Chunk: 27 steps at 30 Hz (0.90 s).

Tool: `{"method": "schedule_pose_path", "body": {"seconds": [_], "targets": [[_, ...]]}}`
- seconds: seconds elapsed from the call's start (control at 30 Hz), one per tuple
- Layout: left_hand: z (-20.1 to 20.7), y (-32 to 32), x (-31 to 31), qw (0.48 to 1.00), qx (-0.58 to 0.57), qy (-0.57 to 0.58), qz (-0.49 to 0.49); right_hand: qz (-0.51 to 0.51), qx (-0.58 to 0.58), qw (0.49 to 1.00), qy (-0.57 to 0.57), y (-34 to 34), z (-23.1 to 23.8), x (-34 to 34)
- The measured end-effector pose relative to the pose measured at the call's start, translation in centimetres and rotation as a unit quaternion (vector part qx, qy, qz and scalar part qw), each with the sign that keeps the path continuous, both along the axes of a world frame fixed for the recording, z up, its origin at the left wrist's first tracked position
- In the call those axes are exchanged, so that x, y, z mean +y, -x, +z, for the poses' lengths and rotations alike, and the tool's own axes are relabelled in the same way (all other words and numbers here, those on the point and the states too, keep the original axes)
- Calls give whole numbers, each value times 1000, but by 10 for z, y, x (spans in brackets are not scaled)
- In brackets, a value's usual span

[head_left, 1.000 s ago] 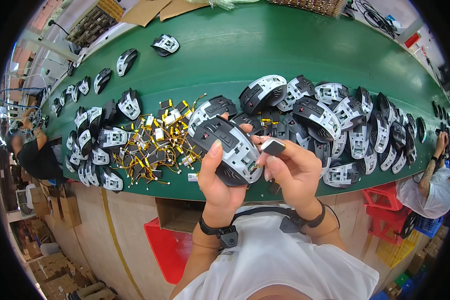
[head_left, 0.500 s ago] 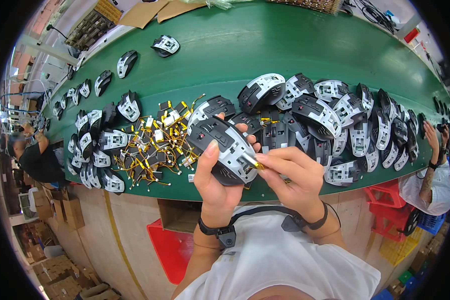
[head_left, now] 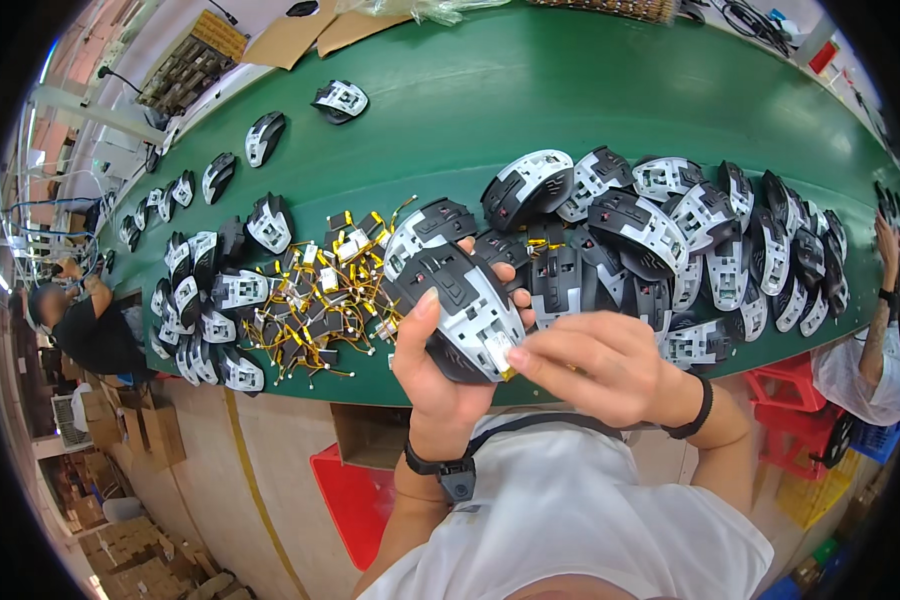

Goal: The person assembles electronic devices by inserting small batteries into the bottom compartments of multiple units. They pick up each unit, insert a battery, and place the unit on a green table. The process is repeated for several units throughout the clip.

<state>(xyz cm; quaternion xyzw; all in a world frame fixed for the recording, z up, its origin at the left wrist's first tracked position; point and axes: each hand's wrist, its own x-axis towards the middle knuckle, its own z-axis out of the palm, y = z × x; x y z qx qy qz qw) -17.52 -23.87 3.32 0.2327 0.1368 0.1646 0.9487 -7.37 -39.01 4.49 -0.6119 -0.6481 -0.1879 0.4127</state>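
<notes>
My left hand (head_left: 436,372) is closed around a black and white computer mouse (head_left: 448,290), its underside with cut-out openings turned up toward me. At the near end of the mouse, a small silvery-white battery (head_left: 497,344) with a bit of yellow tape lies at an opening. The thumb and forefinger of my right hand (head_left: 610,365) pinch at the battery's edge; how far it sits inside cannot be made out. Just left of the mouse is a loose heap of small batteries (head_left: 320,300) with yellow tape and thin wires.
Many mice (head_left: 660,225) are piled to the right, others (head_left: 195,310) to the left, on the green table (head_left: 470,90). A few mice (head_left: 264,138) stand in a line farther back. Below the table edge is a red bin (head_left: 345,495). Co-workers (head_left: 85,330) are at both sides.
The battery, tilted up off the mouse before, now lies flatter against the opening. My right hand has turned, its fingers lying lower over the battery's edge. The whole view has shifted slightly.
</notes>
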Motion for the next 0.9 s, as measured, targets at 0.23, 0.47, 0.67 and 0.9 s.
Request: {"method": "schedule_pose_path", "body": {"seconds": [0.23, 0.47, 0.67, 0.9], "targets": [[-2, 0, -5, 999, 20, -25, -26, -8, 67, 996, 50, -2, -3, -6], [7, -4, -24, 989, 62, -133, -12, -19, 396, 913, 94, 2, 4, -7], [8, -7, -20, 993, 33, -112, 17, -82, 299, 951, 25, 17, -11, 3], [-3, -5, -12, 995, -16, -87, 54, -94, 351, 932, 11, 32, -15, 1]]}}
